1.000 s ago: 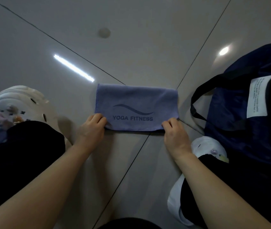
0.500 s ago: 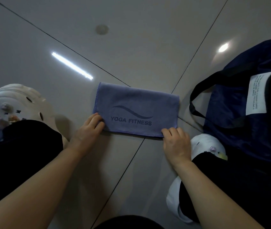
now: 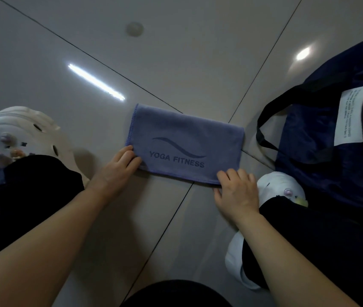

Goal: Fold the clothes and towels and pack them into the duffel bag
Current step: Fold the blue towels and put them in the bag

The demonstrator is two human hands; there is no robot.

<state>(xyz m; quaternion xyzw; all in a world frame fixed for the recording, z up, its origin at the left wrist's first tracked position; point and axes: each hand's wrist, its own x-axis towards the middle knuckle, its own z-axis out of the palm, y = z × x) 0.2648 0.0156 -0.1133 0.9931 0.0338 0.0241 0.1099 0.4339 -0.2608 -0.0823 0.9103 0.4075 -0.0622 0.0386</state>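
Towel [image 3: 187,145], folded to a purple rectangle printed YOGA FITNESS, lies flat on the tiled floor [image 3: 176,63] between the two hands. Left hand [image 3: 118,167] holds its near left corner, fingers curled over the edge; right hand [image 3: 236,191] pinches the near right corner, fingertips on top. Navy duffel bag [image 3: 322,129] sits just right of the right hand

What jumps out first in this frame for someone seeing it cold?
The folded purple towel printed YOGA FITNESS lies mid-floor, with the left hand at its near-left corner and the right hand at its near-right corner. To the right sits the navy duffel bag with a white label, and white clogs flank the person.
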